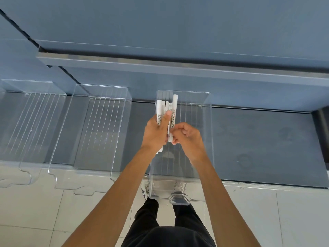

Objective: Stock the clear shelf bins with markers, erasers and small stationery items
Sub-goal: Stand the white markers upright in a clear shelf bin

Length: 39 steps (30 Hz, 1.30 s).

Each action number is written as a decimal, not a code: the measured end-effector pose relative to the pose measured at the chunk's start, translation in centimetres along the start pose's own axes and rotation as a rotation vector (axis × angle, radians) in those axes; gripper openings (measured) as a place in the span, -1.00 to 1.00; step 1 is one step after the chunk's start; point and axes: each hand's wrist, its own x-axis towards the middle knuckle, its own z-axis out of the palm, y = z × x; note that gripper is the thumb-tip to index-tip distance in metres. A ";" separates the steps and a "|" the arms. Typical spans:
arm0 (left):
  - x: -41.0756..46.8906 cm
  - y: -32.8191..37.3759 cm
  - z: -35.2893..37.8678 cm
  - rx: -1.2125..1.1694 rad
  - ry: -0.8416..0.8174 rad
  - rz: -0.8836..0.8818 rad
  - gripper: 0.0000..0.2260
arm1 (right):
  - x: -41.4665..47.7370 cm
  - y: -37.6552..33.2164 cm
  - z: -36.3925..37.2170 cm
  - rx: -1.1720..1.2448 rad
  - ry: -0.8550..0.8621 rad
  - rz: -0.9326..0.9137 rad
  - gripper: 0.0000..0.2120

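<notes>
Fingers (pixel 182 126) of right hand (pixel 189 139) and left hand (pixel 156 131) grip white markers (pixel 175 102), print illegible.

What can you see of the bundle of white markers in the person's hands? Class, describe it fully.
The white markers, about five slim plastic-looking sticks with dark printed labels, are bunched side by side, pointing away from the person, held over the clear bin. The left hand grips the bunch; the right hand pinches the near end of one marker, which juts farther than the rest.
</notes>
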 end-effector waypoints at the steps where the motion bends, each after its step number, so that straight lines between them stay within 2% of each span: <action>1: -0.1 0.1 0.0 -0.012 0.014 -0.018 -0.52 | 0.2 0.0 -0.1 -0.020 0.038 0.006 -0.95; 7: 0.2 1.8 0.1 -0.136 -0.077 -0.136 -0.53 | 2.3 1.5 -0.6 -0.267 0.210 0.058 -0.91; 13: 1.3 2.5 -0.4 -0.223 -0.169 -0.210 -0.43 | 4.5 2.4 -0.1 -0.483 0.205 0.077 -0.88; 15: 1.7 2.4 -0.6 -0.306 -0.166 -0.260 -0.49 | 5.1 2.5 0.3 -0.507 0.201 0.086 -0.88; 19: 2.4 1.9 -1.0 -0.360 -0.191 -0.191 -0.82 | 5.7 2.9 0.7 -0.526 0.215 0.092 -0.87; 21: 2.6 1.9 -1.2 -0.384 -0.170 -0.167 -0.84 | 5.8 2.9 0.8 -0.540 0.217 0.080 -0.85; 26: 3.3 1.6 -1.4 -0.375 -0.097 -0.152 -0.84 | 6.1 2.8 0.9 -0.642 0.197 -0.029 -0.73; 32: 3.4 1.1 -1.5 -0.360 -0.108 -0.163 -0.84 | 6.3 3.2 1.0 -0.729 0.139 -0.071 -0.84; 39: 3.4 1.0 -1.8 -0.367 -0.122 -0.133 -0.87 | 5.9 3.4 1.0 -0.819 -0.004 -0.036 -0.55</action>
